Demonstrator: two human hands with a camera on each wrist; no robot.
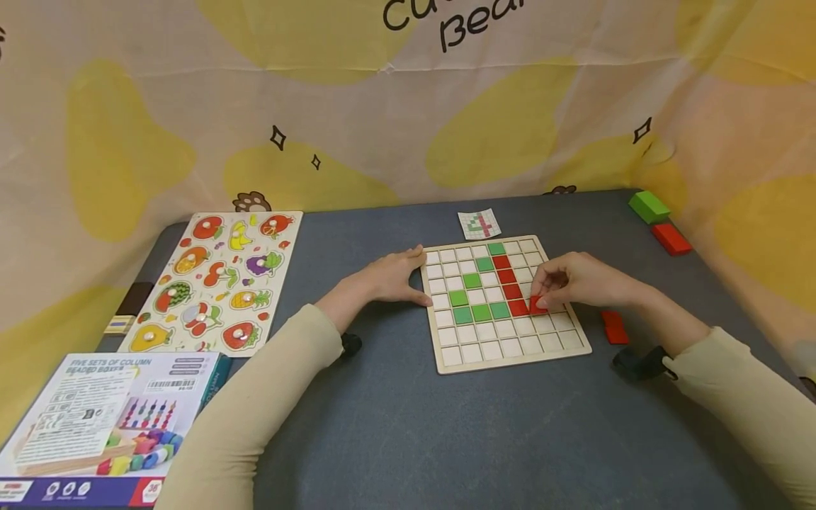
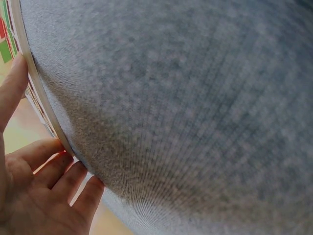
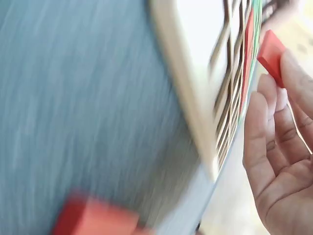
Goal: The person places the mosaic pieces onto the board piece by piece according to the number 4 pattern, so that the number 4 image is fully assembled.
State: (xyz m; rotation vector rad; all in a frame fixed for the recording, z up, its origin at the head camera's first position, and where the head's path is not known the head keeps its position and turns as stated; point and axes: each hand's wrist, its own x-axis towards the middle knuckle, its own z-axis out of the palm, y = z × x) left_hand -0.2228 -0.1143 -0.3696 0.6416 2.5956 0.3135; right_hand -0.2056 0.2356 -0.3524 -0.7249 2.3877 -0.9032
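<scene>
A wooden grid board (image 1: 451,358) with white square cells lies on the dark table. Green tiles (image 1: 472,281) form a slanted line and a row on it, and red tiles (image 1: 512,291) run down a column beside them. My right hand (image 1: 570,283) pinches a red square tile (image 3: 272,55) between thumb and fingertips, just right of the red column's lower end. Against the board's left edge rests my left hand (image 1: 397,276), fingers extended and thumb (image 2: 14,88) spread apart. Right of the board lie loose red tiles (image 1: 615,327).
Behind the board sits a small printed card (image 1: 479,224) with a green and red grid pattern. A green block (image 1: 649,207) and a red block (image 1: 671,239) are at the far right. On the left are a fruit puzzle board (image 1: 217,283) and a beaded-toy box (image 1: 115,425).
</scene>
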